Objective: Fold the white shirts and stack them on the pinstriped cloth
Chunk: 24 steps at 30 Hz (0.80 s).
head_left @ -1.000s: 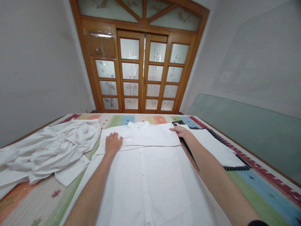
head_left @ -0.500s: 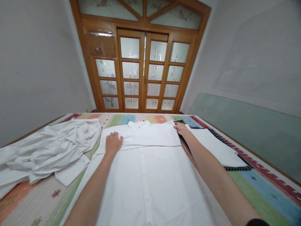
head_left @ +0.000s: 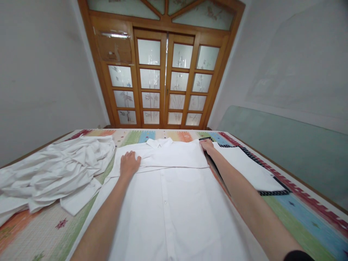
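A white button-up shirt (head_left: 185,195) lies front up before me, its collar (head_left: 159,143) at the far end. One sleeve (head_left: 174,159) is folded flat across the chest, below the collar. My left hand (head_left: 129,163) rests palm down on the left shoulder area, fingers stretched out and thumb apart. At the far right shoulder edge, my right hand (head_left: 207,144) has its fingers bent around the cloth; the fingertips are partly hidden. Right beside that hand is a folded white piece with black patterned edging (head_left: 244,166).
A crumpled white garment (head_left: 67,170) lies to the left. Everything rests on a bed with a colourful striped cover (head_left: 301,214). A pale green headboard-like panel (head_left: 277,145) stands along the right wall. Wooden doors with glass panes (head_left: 164,83) stand beyond the far edge.
My right hand's fingers are more bent at the shoulder edge. The left hand stays flat on the shirt. The view has shifted slightly.
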Available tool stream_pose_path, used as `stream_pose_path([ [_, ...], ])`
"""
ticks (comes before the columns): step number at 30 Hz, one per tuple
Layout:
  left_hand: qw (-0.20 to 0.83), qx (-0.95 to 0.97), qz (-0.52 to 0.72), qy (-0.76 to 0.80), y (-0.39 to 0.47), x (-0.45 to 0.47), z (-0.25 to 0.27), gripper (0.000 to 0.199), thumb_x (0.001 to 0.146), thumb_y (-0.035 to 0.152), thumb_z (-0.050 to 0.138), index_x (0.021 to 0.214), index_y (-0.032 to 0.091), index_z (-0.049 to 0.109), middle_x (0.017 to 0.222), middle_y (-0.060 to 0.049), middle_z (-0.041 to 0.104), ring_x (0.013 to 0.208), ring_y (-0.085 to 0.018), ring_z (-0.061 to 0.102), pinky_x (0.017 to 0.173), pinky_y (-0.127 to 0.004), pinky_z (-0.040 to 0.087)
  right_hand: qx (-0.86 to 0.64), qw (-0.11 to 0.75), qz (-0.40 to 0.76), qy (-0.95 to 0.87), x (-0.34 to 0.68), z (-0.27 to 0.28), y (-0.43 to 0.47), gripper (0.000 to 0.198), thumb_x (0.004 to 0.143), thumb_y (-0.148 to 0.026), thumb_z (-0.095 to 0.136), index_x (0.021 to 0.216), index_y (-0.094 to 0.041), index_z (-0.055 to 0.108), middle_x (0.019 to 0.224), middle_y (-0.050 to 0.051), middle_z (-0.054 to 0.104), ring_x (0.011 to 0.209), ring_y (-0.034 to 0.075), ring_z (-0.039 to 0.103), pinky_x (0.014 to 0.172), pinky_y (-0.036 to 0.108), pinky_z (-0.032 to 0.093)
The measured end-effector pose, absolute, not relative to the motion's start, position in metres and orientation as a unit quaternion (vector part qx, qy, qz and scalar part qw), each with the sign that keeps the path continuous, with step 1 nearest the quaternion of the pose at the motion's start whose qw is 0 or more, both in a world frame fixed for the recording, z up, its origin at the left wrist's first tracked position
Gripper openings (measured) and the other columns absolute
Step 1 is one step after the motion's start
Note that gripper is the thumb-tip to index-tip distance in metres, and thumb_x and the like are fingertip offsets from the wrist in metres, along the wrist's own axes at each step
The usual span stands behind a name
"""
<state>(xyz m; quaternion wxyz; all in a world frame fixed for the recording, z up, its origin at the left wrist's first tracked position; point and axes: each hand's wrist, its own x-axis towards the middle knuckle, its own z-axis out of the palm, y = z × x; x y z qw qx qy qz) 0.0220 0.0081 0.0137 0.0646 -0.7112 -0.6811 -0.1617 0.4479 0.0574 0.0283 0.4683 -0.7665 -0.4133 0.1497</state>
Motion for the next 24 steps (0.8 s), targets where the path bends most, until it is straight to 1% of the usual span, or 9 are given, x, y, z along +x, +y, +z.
stream_pose_path([
  [3, 0.066, -0.709, -0.158, -0.684, 0.008, 0.022, 0.014, 0.044, 0.09, 0.031, 0.036, 0.119, 0.009, 0.06, 0.133, -0.018, 0.059, 0.127, -0.029, 0.049, 0.107, -0.043, 0.033, -0.782, 0.44, 0.116, -0.426, 0.44, 0.026, 0.055, 0.032, 0.066, -0.003, 0.061, 0.094, -0.016, 0.064, 0.084, 0.006, 0.067, 0.093, 0.025, 0.063, 0.087, 0.033, 0.047],
  [6, 0.07, -0.705, -0.166, -0.686, 0.008, 0.022, 0.012, 0.043, 0.09, 0.031, 0.036, 0.119, 0.01, 0.06, 0.134, -0.018, 0.058, 0.128, -0.03, 0.048, 0.107, -0.045, 0.033, -0.784, 0.424, 0.088, -0.444, 0.43, 0.025, 0.052, 0.04, 0.07, -0.002, 0.056, 0.107, -0.015, 0.061, 0.091, 0.008, 0.068, 0.099, 0.024, 0.061, 0.091, 0.032, 0.043],
  [10, 0.078, -0.71, -0.172, -0.678, 0.008, 0.022, 0.012, 0.041, 0.089, 0.03, 0.037, 0.115, 0.011, 0.062, 0.124, -0.018, 0.064, 0.123, -0.031, 0.052, 0.103, -0.045, 0.037, -0.805, 0.361, 0.018, -0.471, 0.42, 0.027, 0.05, 0.037, 0.078, -0.007, 0.052, 0.115, -0.014, 0.057, 0.097, 0.012, 0.066, 0.099, 0.026, 0.06, 0.089, 0.034, 0.043],
  [14, 0.081, -0.71, -0.174, -0.677, 0.008, 0.022, 0.013, 0.038, 0.089, 0.03, 0.037, 0.112, 0.012, 0.063, 0.12, -0.018, 0.065, 0.12, -0.03, 0.054, 0.101, -0.045, 0.038, -0.827, 0.309, 0.003, -0.47, 0.414, 0.033, 0.049, 0.041, 0.08, -0.009, 0.049, 0.12, -0.009, 0.053, 0.105, 0.016, 0.063, 0.101, 0.027, 0.059, 0.088, 0.035, 0.044],
  [18, 0.087, -0.708, -0.173, -0.679, 0.007, 0.023, 0.015, 0.039, 0.089, 0.031, 0.037, 0.11, 0.01, 0.063, 0.116, -0.019, 0.066, 0.117, -0.03, 0.055, 0.099, -0.042, 0.039, -0.811, 0.252, -0.044, -0.527, 0.408, 0.04, 0.043, 0.046, 0.078, -0.01, 0.051, 0.123, -0.006, 0.052, 0.123, 0.021, 0.054, 0.114, 0.03, 0.051, 0.096, 0.038, 0.04],
  [21, 0.087, -0.708, -0.171, -0.68, 0.005, 0.024, 0.016, 0.04, 0.09, 0.031, 0.037, 0.111, 0.008, 0.063, 0.115, -0.019, 0.066, 0.116, -0.03, 0.056, 0.1, -0.042, 0.039, -0.791, 0.196, -0.076, -0.574, 0.401, 0.042, 0.037, 0.045, 0.08, -0.014, 0.05, 0.125, -0.007, 0.052, 0.129, 0.021, 0.051, 0.12, 0.031, 0.047, 0.101, 0.039, 0.036],
  [24, 0.078, -0.703, -0.17, -0.687, 0.005, 0.025, 0.017, 0.042, 0.09, 0.032, 0.037, 0.115, 0.009, 0.061, 0.118, -0.019, 0.065, 0.117, -0.029, 0.055, 0.101, -0.042, 0.038, -0.761, 0.155, -0.092, -0.624, 0.393, 0.04, 0.031, 0.044, 0.082, -0.016, 0.049, 0.125, -0.008, 0.053, 0.132, 0.019, 0.052, 0.124, 0.029, 0.044, 0.105, 0.037, 0.031],
])
